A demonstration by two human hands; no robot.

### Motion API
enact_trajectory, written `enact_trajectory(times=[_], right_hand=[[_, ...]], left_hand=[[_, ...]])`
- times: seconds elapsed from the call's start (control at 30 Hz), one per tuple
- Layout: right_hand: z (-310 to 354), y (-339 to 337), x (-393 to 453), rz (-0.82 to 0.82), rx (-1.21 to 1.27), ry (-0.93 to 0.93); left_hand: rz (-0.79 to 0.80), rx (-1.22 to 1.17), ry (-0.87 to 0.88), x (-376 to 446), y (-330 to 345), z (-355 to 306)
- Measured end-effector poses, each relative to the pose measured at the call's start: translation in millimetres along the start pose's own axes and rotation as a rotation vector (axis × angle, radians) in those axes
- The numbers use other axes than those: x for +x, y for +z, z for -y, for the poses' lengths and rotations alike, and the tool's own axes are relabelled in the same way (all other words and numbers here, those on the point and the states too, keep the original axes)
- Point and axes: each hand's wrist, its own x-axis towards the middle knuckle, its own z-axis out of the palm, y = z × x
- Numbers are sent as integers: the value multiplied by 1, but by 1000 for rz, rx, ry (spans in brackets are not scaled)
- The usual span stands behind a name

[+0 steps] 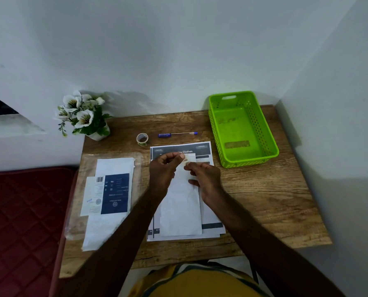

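Observation:
A folded white paper lies lengthwise on a printed sheet headed "Clothes" in the middle of the wooden table. My left hand has its fingers curled and pinches a small brownish strip, apparently tape, at the top of the folded paper. My right hand rests on the paper's right edge, its fingertips touching the same strip. A small roll of brown tape stands behind the sheet.
A blue pen lies beyond the printed sheet. A bright green perforated basket sits at the back right. Papers with a dark blue leaflet in a clear sleeve lie at left. A white flower pot is at the back-left corner.

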Motion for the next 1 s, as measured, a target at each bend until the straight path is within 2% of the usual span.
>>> enact_trajectory(times=[0.13, 0.37, 0.57, 1.0], right_hand=[[-5, -1, 4, -33, -17, 5], [2, 2, 17, -52, 12, 35], [3, 6, 28, -111, -12, 34], [-3, 10, 37, -153, -66, 46]], left_hand=[[-11, 101, 52, 8, 2, 0], [136, 428, 391, 38, 6, -11], [181, 500, 405, 55, 16, -2], [100, 578, 519, 57, 18, 16]])
